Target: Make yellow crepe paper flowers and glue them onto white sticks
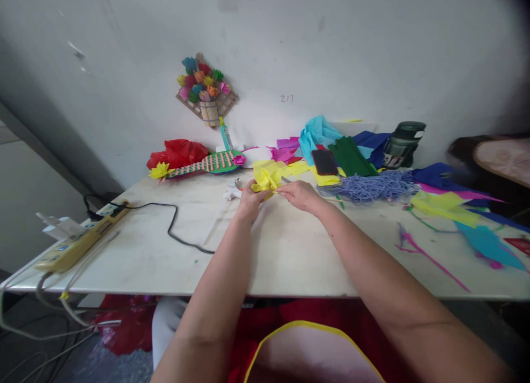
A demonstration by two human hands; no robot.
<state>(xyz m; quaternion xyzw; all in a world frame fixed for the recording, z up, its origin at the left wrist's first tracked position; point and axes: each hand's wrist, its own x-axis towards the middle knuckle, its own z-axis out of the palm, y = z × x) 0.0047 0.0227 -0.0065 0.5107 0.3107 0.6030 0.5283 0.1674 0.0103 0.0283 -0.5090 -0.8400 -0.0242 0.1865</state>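
Note:
My left hand [249, 200] is closed round a bunch of yellow crepe paper [266, 179] over the middle of the white table [290, 250]. My right hand [298, 194] pinches the same yellow paper from the right, fingers together. A thin grey thing, possibly scissors [285, 180], pokes out just above my right hand's fingers. A white glue gun [232, 192] lies just left of my left hand.
Crepe paper in many colours [323, 137], a phone [324, 162], purple yarn [368, 187] and a dark bottle [401, 145] crowd the back right. A yellow power strip [78, 240] with a black cable lies at left. A stick craft with a paper flower [199, 166] rests by the wall.

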